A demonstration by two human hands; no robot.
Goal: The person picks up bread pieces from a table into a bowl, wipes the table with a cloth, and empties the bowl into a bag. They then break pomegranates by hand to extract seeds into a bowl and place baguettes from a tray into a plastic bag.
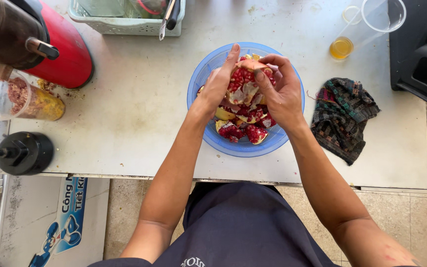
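The pomegranate piece (245, 79) is held above the blue bowl (208, 74), gripped from both sides. The left hand (218, 84) clasps its left edge with fingers extended; the right hand (282, 91) curls around its right side, thumb pressing the seeds.

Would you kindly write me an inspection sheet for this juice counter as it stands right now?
Surface: white table, stained, with crumbs near the red machine.
Job's things: broken pomegranate piece held over a blue bowl of pomegranate chunks.
Clutter: dark checked cloth; cup of orange liquid; empty clear cup; pulp container; pale basket with utensils.
Grippers: left hand and right hand, fingers gripping the piece from both sides.
Cables: nothing seen.
Surroundings: tiled floor; black object at the left edge.
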